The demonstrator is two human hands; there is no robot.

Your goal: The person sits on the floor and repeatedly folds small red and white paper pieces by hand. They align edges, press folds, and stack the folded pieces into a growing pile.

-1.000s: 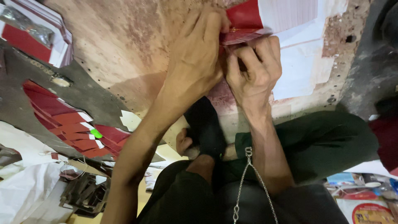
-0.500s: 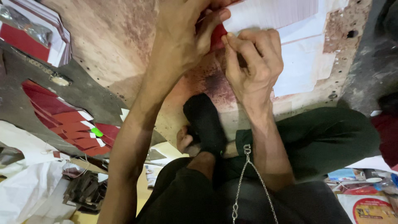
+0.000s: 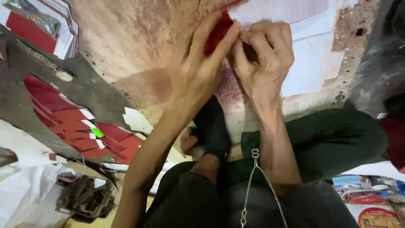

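We see two hands — left hand (image 3: 198,71) and right hand (image 3: 263,59) — both pinched together on one red paper piece (image 3: 216,33) over the stained tabletop (image 3: 126,46).

A red sheet (image 3: 216,33) is pinched between both hands at the top of the view. It is a thin, flat piece of deep red paper or card; only a narrow strip shows, the rest hidden behind the fingers. It stands tilted, its upper edge running toward the white sheets (image 3: 295,17) beside it, and touches them at the top. Those white sheets are thin, stacked flat on the stained brown counter (image 3: 126,46), their edges slightly offset, reaching from the red sheet out to the right. How the red sheet ends below the hands cannot be told.
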